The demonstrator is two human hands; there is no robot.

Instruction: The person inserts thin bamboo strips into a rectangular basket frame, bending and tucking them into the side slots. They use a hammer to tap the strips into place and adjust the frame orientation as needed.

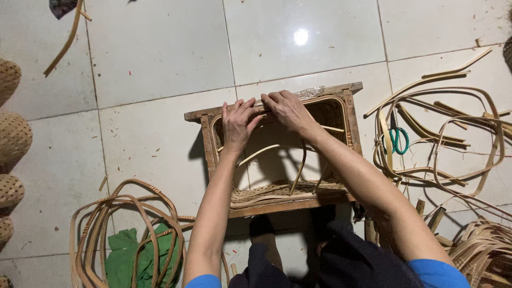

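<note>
Scissors (399, 140) right of frame (352, 114) — cloth (125, 250) lower left.

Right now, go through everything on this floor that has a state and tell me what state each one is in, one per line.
Left hand: fingers pressed on the far rim, palm down.
Right hand: pressed on the same rim beside it.
Wooden frame: standing on the tiles, woven basket inside, unfinished.
Loose strip: bowed across the opening.
Scissors: lying among cane.
Cane hoops: piled, curled.
Green cloth: crumpled under hoops.

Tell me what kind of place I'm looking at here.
Probably a home basket-weaving workspace on a tiled floor: both hands press cane onto a wooden frame, bent cane loops and strips lie about, and woven baskets line the left edge.
</note>
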